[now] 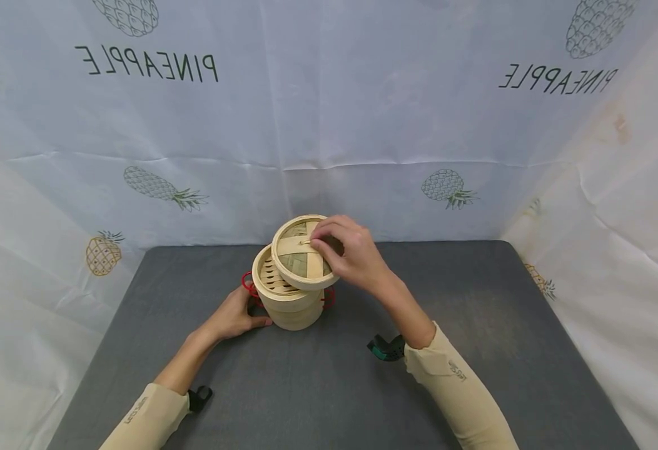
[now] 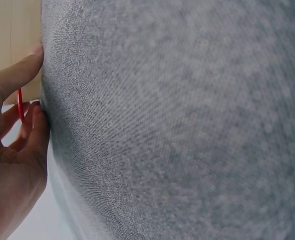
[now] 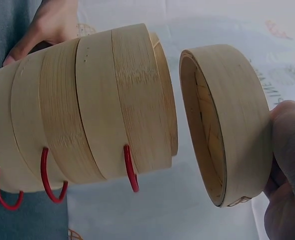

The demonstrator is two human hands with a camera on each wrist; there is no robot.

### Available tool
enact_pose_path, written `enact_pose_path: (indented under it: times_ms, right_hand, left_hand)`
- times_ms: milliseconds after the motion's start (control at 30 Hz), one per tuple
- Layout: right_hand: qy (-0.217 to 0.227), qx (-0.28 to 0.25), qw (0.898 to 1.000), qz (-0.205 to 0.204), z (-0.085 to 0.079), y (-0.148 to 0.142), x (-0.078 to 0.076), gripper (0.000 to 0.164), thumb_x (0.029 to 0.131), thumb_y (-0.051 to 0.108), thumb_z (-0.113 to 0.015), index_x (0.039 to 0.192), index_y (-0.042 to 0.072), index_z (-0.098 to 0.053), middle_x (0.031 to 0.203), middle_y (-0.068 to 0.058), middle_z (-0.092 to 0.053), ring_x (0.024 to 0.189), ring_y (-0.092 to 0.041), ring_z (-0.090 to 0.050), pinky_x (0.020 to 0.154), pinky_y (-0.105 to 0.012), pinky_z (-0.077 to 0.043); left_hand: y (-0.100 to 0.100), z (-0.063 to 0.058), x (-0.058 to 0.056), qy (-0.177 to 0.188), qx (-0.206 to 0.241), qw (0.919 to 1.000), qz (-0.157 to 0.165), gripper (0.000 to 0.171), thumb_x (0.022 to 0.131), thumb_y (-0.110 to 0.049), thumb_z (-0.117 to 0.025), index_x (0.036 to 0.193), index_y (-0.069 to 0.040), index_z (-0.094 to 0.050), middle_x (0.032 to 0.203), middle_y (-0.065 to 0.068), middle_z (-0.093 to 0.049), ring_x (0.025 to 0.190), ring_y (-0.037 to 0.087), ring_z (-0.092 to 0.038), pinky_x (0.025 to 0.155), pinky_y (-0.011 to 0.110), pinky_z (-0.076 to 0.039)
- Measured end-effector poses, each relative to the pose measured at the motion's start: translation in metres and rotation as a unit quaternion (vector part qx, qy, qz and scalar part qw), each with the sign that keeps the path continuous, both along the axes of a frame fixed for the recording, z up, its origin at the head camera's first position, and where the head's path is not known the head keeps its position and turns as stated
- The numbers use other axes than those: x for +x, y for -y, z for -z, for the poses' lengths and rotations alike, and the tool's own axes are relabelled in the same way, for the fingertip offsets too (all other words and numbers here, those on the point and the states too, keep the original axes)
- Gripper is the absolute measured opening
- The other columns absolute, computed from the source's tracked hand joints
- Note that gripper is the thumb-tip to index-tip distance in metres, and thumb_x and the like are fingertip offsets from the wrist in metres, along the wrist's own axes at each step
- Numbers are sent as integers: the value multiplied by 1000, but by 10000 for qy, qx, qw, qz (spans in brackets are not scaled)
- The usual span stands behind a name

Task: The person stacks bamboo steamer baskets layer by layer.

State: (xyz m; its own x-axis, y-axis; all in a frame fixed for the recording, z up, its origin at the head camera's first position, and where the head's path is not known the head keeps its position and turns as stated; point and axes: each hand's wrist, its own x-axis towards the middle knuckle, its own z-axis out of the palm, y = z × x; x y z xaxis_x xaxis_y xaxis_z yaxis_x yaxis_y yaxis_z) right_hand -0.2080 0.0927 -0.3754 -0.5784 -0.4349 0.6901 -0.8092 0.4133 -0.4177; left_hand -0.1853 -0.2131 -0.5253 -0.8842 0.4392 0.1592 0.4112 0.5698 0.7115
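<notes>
A stacked bamboo steamer point(image 1: 291, 317) stands upright on the table, with red loop handles point(image 3: 45, 176) down its sides. My left hand point(image 1: 234, 317) holds the lower left side of the stack, thumb in front and fingers behind, close to the tabletop. Above the steamer, my right hand point(image 1: 353, 255) pinches the small loop on top of the round woven lid point(image 1: 292, 262). The lid is tilted and shifted to the right, and the right wrist view shows a gap between it and the top tier. Part of the slotted floor point(image 1: 271, 276) of that tier shows beside the lid.
The dark grey table point(image 1: 329, 387) extends on all sides of the steamer. Behind it hangs a white curtain point(image 1: 329, 125) printed with pineapples, close to the table's back edge. Black straps point(image 1: 386, 347) are on both wrists, by the cream sleeves point(image 1: 458, 387).
</notes>
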Motion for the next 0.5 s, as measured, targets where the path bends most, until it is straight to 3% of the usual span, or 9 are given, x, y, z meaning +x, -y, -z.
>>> enact_pose_path:
  times_ms: [233,500]
  right_hand:
    - [3,81,9999,-107,-1,11,1,7,101,9,-77,104,4,-79,110,-10,-77,108,-25,-72,98,-37,-60]
    - [154,230,9995,-169,6,19,2,7,102,11,-76,105,5,-79,110,-9,-77,106,-23,-71,95,-36,-60]
  left_hand:
    - [1,-1,0,60,-121,9999,-17,78,76,-12,-100,143,-6,-60,133,14,-73,120,31,-72,103,53,-58]
    - [0,-1,1,27,-10,10000,87,78,77,-8,-98,144,-5,-59,134,15,-72,119,31,-74,102,46,-60]
